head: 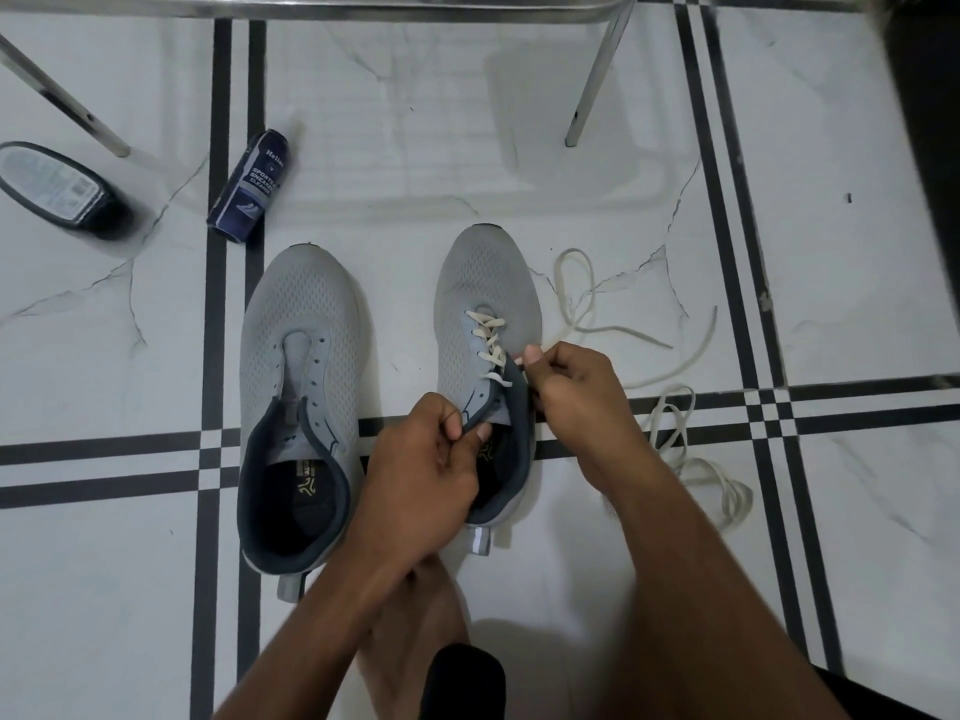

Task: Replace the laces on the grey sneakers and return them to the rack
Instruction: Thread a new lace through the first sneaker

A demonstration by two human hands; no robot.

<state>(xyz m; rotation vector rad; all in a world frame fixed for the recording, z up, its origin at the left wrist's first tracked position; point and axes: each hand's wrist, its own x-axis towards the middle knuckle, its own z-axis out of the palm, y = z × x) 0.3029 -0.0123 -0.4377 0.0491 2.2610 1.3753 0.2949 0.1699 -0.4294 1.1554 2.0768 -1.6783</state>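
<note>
Sneakers, a grey mesh pair with dark navy collars, are sitting side by side on the white tiled floor [519, 148] with toes pointing away from the person. The left sneaker [301, 366] is standing just beside the left hand [421, 475], unlaced, its eyelets bare and tongue showing. The right sneaker [488, 324] is lying between the two hands, and its heel and much of its opening are being hidden by the left hand and wrist. The left hand's thumb and fingers are pinching the collar and tongue edge of that sneaker. The right hand [576, 402] is curling its fingers at the sneaker's top eyelets, pinching what looks like the cream lace [488, 340]; the lace end itself is disappearing inside the fingers and is hard to make out. That lace is crossing several eyelets ahead of the fingertips. A second, loose lace [675, 366] is trailing over the floor just past the right hand, its lower loops partly covered by the right forearm. Well beyond the left hand, a sneaker cleaner bottle [248, 187] is lying on its side, and a dark oval tin [57, 189] is being cut off by the frame edge. Metal legs of a rack [597, 80] are rising out of view at the top.
</note>
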